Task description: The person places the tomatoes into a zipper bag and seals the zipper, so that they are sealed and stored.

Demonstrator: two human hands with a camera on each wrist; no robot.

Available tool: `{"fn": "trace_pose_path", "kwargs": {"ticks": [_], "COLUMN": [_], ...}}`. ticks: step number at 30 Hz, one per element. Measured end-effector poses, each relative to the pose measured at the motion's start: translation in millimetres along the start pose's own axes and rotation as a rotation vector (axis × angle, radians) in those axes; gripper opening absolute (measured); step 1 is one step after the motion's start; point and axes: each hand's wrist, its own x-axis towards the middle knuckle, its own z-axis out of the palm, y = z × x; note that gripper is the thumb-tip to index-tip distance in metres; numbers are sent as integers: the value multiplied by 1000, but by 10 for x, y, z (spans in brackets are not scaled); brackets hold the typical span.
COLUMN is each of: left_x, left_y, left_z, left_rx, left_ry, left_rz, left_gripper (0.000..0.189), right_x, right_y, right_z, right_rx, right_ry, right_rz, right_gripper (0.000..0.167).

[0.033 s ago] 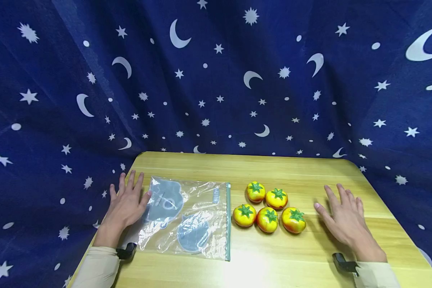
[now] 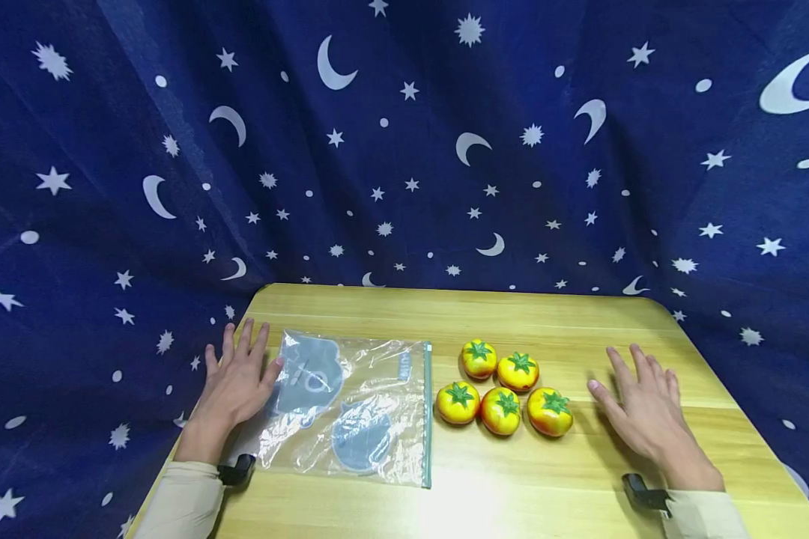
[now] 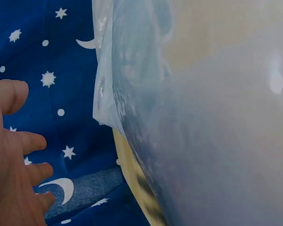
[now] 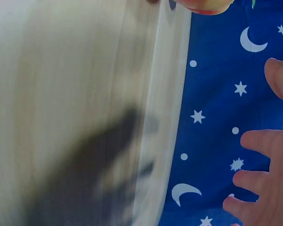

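my left hand [image 2: 236, 382] and right hand [image 2: 649, 412] are spread, gripping nothing; i'd pinch the bag [image 2: 347, 393] lightly at its three-o'clock zip [image 2: 428, 419], clear of the fruit [image 2: 502, 412].

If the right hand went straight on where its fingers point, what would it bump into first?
Probably the starry blue curtain, beyond the far edge of the table. The nearest yellow-red fruit lies left of the right hand, outside its line, though depth is unclear.
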Motion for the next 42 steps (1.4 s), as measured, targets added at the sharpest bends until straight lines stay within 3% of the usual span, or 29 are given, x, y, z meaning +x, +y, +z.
{"fn": "trace_pose_path", "kwargs": {"ticks": [5,9,14,21,25,30,36,42], "left_x": [-10,-75,-295,-632,-741,-798,-786,-752], "left_y": [30,116,321,647,834,1045,1235,1332], "left_z": [-17,-65,-182,-279,-314,-323,-225,-48], "left_rx": [-33,-83,-192,-373,-440,-457,-413,-331], "left_ry": [-9,-17,-55,-76,-33,54,113,114], "left_rz": [7,0,-19,-39,-51,-69,-83,-75], "left_gripper": [78,79,82,81,81,83,83,85], "right_x": [-43,-107,-272,-394,-312,-163,39,248], "right_y": [-37,-190,-539,-944,-1093,-1249,-1450,-1600], "right_z": [-24,-79,-147,-252,-330,-418,-453,-394], "right_rx": [29,103,202,228,212,188,198,213], "right_ry": [23,71,62,64,99,140,127,77], "right_rz": [-4,-10,54,92,50,-14,-71,-132], "right_gripper": [72,69,73,77,76,72,71,72]}}
